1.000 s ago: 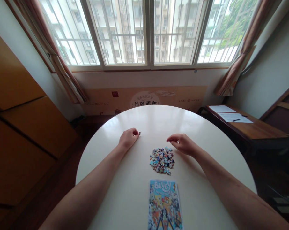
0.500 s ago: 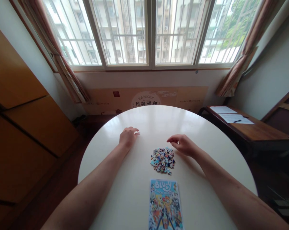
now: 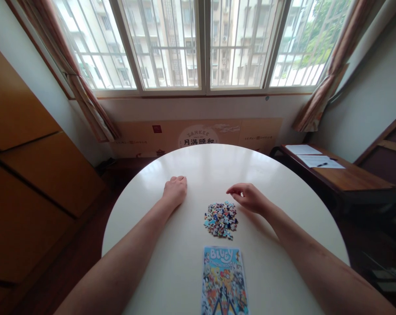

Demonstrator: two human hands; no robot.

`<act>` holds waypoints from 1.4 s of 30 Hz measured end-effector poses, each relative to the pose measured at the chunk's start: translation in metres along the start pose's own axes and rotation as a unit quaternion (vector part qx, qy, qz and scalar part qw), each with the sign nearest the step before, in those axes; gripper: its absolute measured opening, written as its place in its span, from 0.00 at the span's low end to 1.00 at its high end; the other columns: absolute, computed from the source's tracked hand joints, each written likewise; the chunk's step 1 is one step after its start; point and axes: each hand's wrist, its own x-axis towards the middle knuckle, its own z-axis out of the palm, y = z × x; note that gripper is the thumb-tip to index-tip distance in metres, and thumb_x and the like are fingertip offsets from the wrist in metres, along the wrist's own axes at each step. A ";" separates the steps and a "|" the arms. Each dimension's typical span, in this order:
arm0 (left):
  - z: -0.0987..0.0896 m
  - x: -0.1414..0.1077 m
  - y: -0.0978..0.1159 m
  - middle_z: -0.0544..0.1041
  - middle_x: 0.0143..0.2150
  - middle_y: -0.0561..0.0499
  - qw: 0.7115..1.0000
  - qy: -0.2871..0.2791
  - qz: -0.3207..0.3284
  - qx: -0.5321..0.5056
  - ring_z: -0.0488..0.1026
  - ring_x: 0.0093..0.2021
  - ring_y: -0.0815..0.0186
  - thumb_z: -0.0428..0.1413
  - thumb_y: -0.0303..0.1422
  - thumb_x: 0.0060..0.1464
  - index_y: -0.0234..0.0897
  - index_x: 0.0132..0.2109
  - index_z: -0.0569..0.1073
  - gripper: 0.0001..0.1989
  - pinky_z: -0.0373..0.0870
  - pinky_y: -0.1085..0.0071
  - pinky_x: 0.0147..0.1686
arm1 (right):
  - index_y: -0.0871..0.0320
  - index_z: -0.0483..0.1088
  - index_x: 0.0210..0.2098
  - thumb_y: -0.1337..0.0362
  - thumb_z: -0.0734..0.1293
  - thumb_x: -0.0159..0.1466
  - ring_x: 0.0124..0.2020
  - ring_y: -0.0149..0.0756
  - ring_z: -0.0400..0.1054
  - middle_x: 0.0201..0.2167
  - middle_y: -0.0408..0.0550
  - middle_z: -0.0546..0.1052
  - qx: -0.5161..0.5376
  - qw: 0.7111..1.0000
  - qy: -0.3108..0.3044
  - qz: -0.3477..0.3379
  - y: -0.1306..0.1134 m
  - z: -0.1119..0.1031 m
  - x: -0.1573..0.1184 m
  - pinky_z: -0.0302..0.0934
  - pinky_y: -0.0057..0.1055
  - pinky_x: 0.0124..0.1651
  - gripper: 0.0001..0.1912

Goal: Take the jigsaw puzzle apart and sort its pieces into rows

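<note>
My left hand [image 3: 175, 191] rests on the white round table [image 3: 171, 271], left of a loose pile of jigsaw pieces [image 3: 220, 220]. Its fingers are curled into a fist, knuckles up. The piece it held a moment ago is hidden inside the fingers. Just beyond the pile's right side is my right hand [image 3: 247, 197], lightly bent, with a gap between thumb and forefinger and nothing seen in it. Nearer to me lies a colourful printed picture sheet [image 3: 223, 280] with "BLUEY" across its top.
A wooden side table [image 3: 358, 180] with white papers [image 3: 321, 161] and a pen stands at the right. Behind the round table are a printed beige panel [image 3: 231, 131] and barred windows [image 3: 171, 48]. A wooden cabinet [image 3: 27, 183] fills the left side.
My left hand has turned inward and closed more, so the small piece at its fingertips is out of sight. My right hand has barely moved. The view has shifted slightly.
</note>
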 end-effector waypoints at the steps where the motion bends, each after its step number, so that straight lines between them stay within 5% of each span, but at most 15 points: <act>1: 0.002 0.001 -0.001 0.74 0.54 0.41 1.000 -0.002 -0.003 0.002 0.67 0.52 0.53 0.43 0.32 0.65 0.36 0.51 0.74 0.16 0.65 0.59 0.48 | 0.56 0.79 0.38 0.71 0.63 0.60 0.29 0.34 0.72 0.33 0.47 0.82 -0.001 1.000 0.000 0.000 0.001 0.001 0.000 0.65 0.30 0.36 0.13; 14: -0.001 -0.003 0.005 0.62 0.66 0.37 1.000 0.019 -0.012 -0.011 0.58 0.63 0.49 0.46 0.31 0.64 0.31 0.62 0.66 0.22 0.63 0.56 0.56 | 0.53 0.79 0.35 0.77 0.63 0.58 0.44 0.42 0.70 0.38 0.49 0.79 -0.007 0.999 0.020 -0.038 -0.007 0.019 0.001 0.63 0.42 0.50 0.17; 19: -0.022 -0.015 0.023 0.76 0.51 0.45 0.983 0.049 0.146 -0.104 0.71 0.50 0.57 0.53 0.30 0.59 0.39 0.47 0.79 0.13 0.68 0.61 0.51 | 0.53 0.80 0.33 0.79 0.62 0.56 0.45 0.42 0.70 0.40 0.49 0.79 -0.003 0.998 0.023 -0.050 -0.007 0.020 0.002 0.64 0.41 0.52 0.19; 26: -0.041 -0.033 0.042 0.79 0.39 0.50 0.942 -0.051 0.240 -0.231 0.75 0.34 0.66 0.57 0.32 0.57 0.42 0.41 0.81 0.09 0.69 0.70 0.36 | 0.53 0.80 0.33 0.78 0.62 0.56 0.45 0.43 0.71 0.39 0.49 0.79 -0.006 0.998 0.026 -0.051 -0.009 0.018 0.003 0.65 0.43 0.52 0.18; 32: -0.040 -0.037 0.044 0.79 0.43 0.49 0.934 -0.076 0.261 -0.234 0.75 0.37 0.63 0.61 0.36 0.54 0.43 0.46 0.80 0.12 0.68 0.69 0.37 | 0.53 0.80 0.36 0.76 0.64 0.59 0.46 0.43 0.70 0.41 0.50 0.79 -0.008 0.998 0.014 -0.053 -0.013 0.018 0.003 0.65 0.44 0.53 0.16; 42: -0.032 -0.033 0.041 0.78 0.39 0.52 0.927 -0.100 0.255 -0.256 0.74 0.33 0.66 0.61 0.32 0.52 0.44 0.40 0.81 0.08 0.67 0.71 0.37 | 0.53 0.80 0.38 0.62 0.70 0.61 0.49 0.44 0.70 0.44 0.51 0.79 -0.040 0.998 -0.013 -0.051 -0.020 0.032 0.002 0.64 0.42 0.54 0.07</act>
